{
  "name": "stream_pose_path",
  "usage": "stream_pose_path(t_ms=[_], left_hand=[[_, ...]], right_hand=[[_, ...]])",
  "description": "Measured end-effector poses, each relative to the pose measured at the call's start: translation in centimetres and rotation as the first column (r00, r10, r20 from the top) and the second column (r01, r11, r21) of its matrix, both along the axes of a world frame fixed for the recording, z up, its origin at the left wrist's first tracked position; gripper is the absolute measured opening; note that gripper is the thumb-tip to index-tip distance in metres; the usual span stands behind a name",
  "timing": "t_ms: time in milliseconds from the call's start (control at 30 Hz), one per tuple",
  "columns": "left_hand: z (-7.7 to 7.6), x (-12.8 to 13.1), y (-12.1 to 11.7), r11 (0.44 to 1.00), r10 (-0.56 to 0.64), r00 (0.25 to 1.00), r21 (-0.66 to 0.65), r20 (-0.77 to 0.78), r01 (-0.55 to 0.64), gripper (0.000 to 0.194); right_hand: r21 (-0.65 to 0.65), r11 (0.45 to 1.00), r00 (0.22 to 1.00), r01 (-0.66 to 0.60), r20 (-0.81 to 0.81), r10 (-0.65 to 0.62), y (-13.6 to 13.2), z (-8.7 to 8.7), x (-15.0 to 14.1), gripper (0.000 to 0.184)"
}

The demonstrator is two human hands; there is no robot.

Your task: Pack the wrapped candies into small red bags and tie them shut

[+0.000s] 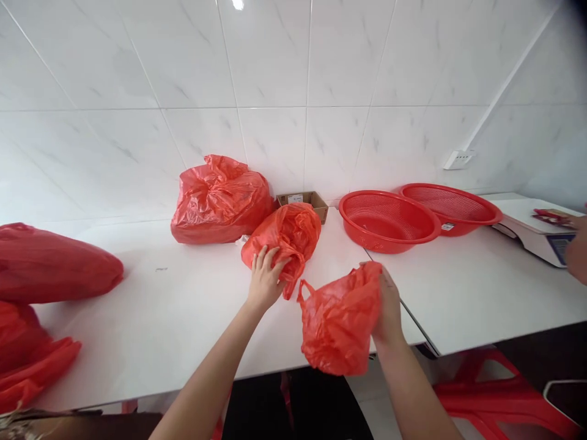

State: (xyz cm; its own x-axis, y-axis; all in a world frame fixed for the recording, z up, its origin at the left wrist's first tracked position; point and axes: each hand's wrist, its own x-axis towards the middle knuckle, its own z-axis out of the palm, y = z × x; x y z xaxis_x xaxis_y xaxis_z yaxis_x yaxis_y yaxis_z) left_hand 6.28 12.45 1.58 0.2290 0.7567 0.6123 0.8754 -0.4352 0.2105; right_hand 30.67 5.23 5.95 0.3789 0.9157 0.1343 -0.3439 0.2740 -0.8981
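My right hand [389, 305] grips the rim of a crumpled red plastic bag [340, 327], its fingers partly hidden behind the film. This bag is held up at the table's front edge, with one loop handle sticking out to its left. My left hand [266, 278] rests with fingers apart against the near side of a second red plastic bag [298, 229], a filled one lying on the white table [192, 318]. The loose top of that bag bunches toward me, close to my left thumb. What is inside either bag cannot be made out.
A large, full red bag [220, 198] and a small cardboard box [318, 205] stand by the wall. Two red mesh baskets [389, 238] [452, 198] are at right, near a scale [527, 226] and another person's hand [578, 250]. More red bags [55, 263] lie at left.
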Motion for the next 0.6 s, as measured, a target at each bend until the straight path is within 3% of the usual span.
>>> stream_pose_path(t_ms=[67,133,300,467,600], left_hand=[[0.2,0.3,1.4,0.999,-0.045,0.999,-0.002,-0.016,0.045,0.048],[0.7,-0.1,2.9,1.0,-0.015,1.0,0.015,0.015,0.015,0.042],[1.8,-4.6,4.8,0.97,0.232,0.952,0.026,0.198,-0.242,0.022],[2.7,-10.5,1.0,0.92,0.392,0.878,-0.098,0.274,-0.38,0.015],[4.1,-14.6,-3.5,0.792,0.604,0.728,-0.143,0.325,-0.593,0.025]], right_hand=[[-0.076,0.996,0.999,-0.049,-0.012,0.049,-0.6,-1.2,-0.2,0.022],[-0.115,0.991,0.997,-0.068,0.028,0.072,-0.9,-1.8,-0.3,0.022],[-0.144,0.989,0.971,-0.038,0.228,0.071,-1.5,-1.4,0.3,0.023],[-0.099,0.995,0.951,-0.023,0.304,0.053,-1.7,-1.2,0.7,0.021],[-0.133,0.989,0.951,-0.073,0.29,0.109,-1.4,-1.7,0.0,0.024]])
